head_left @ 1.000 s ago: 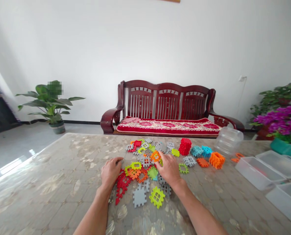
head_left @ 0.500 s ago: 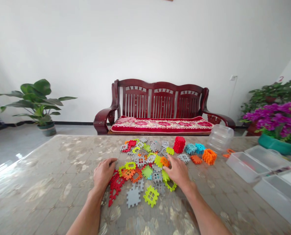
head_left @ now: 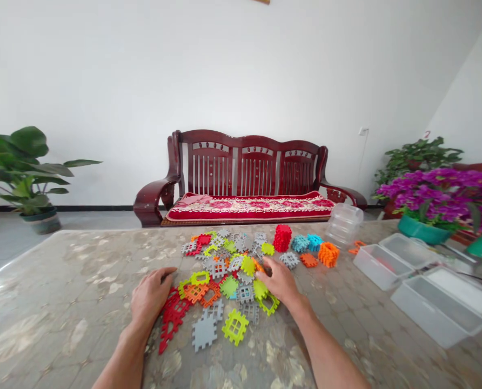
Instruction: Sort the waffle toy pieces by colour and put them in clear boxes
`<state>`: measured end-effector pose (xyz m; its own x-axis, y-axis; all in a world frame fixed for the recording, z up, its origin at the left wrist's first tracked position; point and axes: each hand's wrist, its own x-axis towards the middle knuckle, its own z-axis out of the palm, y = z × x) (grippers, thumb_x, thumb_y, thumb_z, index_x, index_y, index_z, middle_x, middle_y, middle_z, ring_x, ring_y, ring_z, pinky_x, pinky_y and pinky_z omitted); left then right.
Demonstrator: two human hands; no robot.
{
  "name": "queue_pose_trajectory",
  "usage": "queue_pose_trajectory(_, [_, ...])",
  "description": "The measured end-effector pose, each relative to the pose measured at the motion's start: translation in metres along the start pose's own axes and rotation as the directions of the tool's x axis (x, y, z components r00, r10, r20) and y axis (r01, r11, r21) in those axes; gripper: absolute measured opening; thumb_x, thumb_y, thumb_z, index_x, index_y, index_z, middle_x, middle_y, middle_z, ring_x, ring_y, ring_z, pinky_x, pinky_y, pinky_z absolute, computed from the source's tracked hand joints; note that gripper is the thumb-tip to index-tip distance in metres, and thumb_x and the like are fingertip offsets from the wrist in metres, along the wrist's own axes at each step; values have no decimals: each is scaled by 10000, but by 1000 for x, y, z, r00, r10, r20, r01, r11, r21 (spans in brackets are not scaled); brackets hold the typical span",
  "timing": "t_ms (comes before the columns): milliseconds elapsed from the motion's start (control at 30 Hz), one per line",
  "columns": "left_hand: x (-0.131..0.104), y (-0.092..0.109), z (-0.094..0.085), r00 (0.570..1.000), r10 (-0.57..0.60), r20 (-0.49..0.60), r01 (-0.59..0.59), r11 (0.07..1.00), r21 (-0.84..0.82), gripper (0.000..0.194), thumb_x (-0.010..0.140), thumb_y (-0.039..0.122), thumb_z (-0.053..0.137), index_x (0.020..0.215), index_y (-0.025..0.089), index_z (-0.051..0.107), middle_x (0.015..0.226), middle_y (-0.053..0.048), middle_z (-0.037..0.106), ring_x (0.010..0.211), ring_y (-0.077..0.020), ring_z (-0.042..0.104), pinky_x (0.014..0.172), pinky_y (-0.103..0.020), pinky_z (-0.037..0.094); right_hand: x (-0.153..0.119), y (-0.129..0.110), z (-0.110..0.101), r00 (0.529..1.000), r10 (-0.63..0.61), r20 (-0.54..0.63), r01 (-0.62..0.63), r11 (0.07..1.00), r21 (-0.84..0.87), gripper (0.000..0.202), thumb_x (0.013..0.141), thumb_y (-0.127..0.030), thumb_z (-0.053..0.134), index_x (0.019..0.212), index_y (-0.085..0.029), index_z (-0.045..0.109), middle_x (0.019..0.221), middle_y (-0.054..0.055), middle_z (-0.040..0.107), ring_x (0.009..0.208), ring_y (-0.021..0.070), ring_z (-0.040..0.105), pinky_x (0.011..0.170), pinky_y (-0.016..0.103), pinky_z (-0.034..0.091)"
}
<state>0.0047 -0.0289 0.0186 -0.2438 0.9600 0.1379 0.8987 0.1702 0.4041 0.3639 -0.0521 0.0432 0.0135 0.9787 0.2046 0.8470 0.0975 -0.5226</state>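
Observation:
My left hand [head_left: 152, 293] rests on the table at the pile's left edge, empty, fingers loosely extended beside the red triangular building pieces [head_left: 171, 316]. At the pile's right side, my right hand [head_left: 280, 278] pinches a small orange building piece [head_left: 259, 265], tilted nearly edge-on and partly hidden by the fingers. Just below those fingers lie lime-green pieces [head_left: 261, 289]. Between the hands spreads a loose heap of notched plastic pieces, including a grey window piece [head_left: 245, 294] and an orange frame [head_left: 211, 295]. Closest to me are a solid grey square [head_left: 204, 332] and a green window piece [head_left: 235, 327].
Behind my right hand stand a red stack [head_left: 282, 238], blue stacks [head_left: 300, 243] and an orange stack [head_left: 328, 254]. Clear plastic boxes [head_left: 439, 313] and a flower pot [head_left: 423, 229] occupy the table's right side. A wooden bench [head_left: 261, 162] stands beyond the table.
The view has turned a little to the right, so everything sits further left. The orange piece at my right fingers has tipped from face-on to nearly edge-on. My left hand stays by the red pieces.

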Motion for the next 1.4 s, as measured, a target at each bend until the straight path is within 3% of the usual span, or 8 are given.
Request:
queue_pose_trajectory(167, [0, 0, 0, 1000, 15, -9, -15, 1000, 5, 405, 886, 335, 391, 1153, 294, 693, 1247, -42, 690, 1182, -286, 596, 937, -413, 478, 1, 7, 1, 998, -52, 30, 51, 998, 34, 462, 812, -377, 597, 1235, -203, 655, 1183, 91, 704, 1101, 249, 625, 970, 359, 447])
queue_pose_trajectory(433, [-1, 1, -1, 1000, 9, -9, -9, 1000, 3, 391, 883, 329, 402, 1140, 302, 695, 1237, -31, 693, 1172, -261, 602, 942, -375, 473, 0, 8, 2, 1000, 0, 26, -2, 995, 100, 494, 790, -372, 620, 1249, -190, 643, 1109, 81, 730, 1072, 240, 640, 957, 361, 452])
queue_pose_trajectory(667, [-1, 1, 0, 1000, -1, -11, 1, 1000, -16, 382, 881, 334, 421, 1137, 289, 700, 1239, -44, 693, 1165, -264, 602, 933, -377, 474, -6, -8, -3, 1000, -4, 23, 6, 998, -58, 615, 710, -400, 687, 1292, -215, 613, 1154, 83, 708, 1088, 263, 619, 945, 362, 449])
queue_pose_trajectory(900, [-3, 2, -2, 999, 17, -36, -17, 1000, -12, 366, 878, 332, 444, 1126, 287, 710, 1205, -39, 711, 1133, -255, 621, 905, -347, 488, -8, -6, -3, 998, 32, 46, -30, 999, -38, 663, 685, -305, 675, 1335, -220, 573, 1169, 73, 702, 1106, 251, 614, 977, 353, 438])
queue_pose_trajectory(1067, [-2, 2, -3, 999, 18, -32, -18, 1000, -7, 382, 872, 332, 434, 1126, 286, 714, 1208, -42, 709, 1137, -265, 623, 908, -363, 494, -1, 6, -7, 998, 36, -55, -31, 997, 76, 596, 706, -306, 670, 1290, -210, 601, 1232, 80, 675, 1128, 247, 613, 1002, 371, 440])
queue_pose_trajectory(1233, [0, 2, -3, 1000, 4, -12, -4, 1000, 1, 396, 880, 349, 416, 1142, 288, 706, 1223, -45, 701, 1150, -275, 615, 908, -377, 494, 19, 50, -39, 949, 125, -288, -92, 988, 128, 515, 757, -373, 623, 1246, -211, 618, 1225, 75, 673, 1130, 234, 612, 996, 371, 455])
queue_pose_trajectory(1400, [0, 2, -2, 1000, 11, -5, -11, 1000, 9, 401, 878, 353, 413, 1148, 287, 704, 1225, -50, 698, 1150, -278, 612, 909, -382, 491, 26, 101, -97, 896, 195, -399, -276, 948, -157, 483, 770, -361, 624, 1230, -211, 633, 1133, 91, 704, 1046, 260, 639, 921, 375, 471])
